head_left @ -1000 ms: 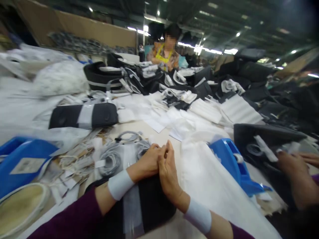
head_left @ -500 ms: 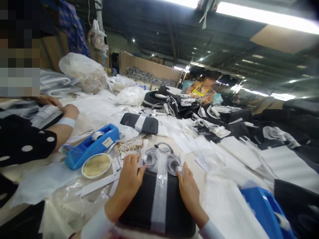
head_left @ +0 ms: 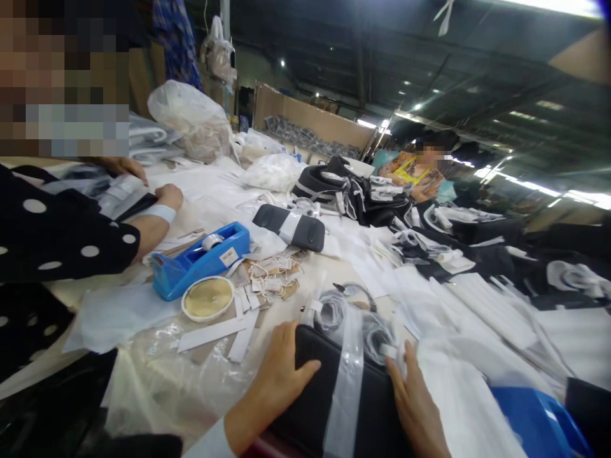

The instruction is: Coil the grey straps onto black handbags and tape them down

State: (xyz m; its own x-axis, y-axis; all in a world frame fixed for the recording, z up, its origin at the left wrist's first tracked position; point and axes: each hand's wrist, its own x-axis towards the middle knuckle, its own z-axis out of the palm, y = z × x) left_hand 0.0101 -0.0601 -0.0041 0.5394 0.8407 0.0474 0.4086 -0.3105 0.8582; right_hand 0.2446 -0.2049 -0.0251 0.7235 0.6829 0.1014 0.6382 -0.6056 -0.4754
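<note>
A black bag (head_left: 305,407) lies in front of me, with a band of clear tape (head_left: 351,372) down its middle. Two plastic-wrapped coiled straps (head_left: 330,310) and a dark loop handle (head_left: 360,294) stick out at its far end. My left hand (head_left: 274,381) grips the bag's upper left edge, thumb on top and fingers round the side. On the opposite edge, my right hand (head_left: 417,404) holds the bag, its fingertips close to the right coil (head_left: 377,337) and a white wrap.
Left of the bag are a blue tape dispenser (head_left: 205,261), a round tub (head_left: 208,299) of yellowish stuff and strung tags (head_left: 274,273). A taped black case (head_left: 289,227) lies beyond. Another blue dispenser (head_left: 539,420) is at right. A co-worker's arm (head_left: 153,229) works at left.
The view has swung left, so everything sits further right in it. My left hand has moved from beside the left coil down onto the bag's edge. My right hand stays at the right edge.
</note>
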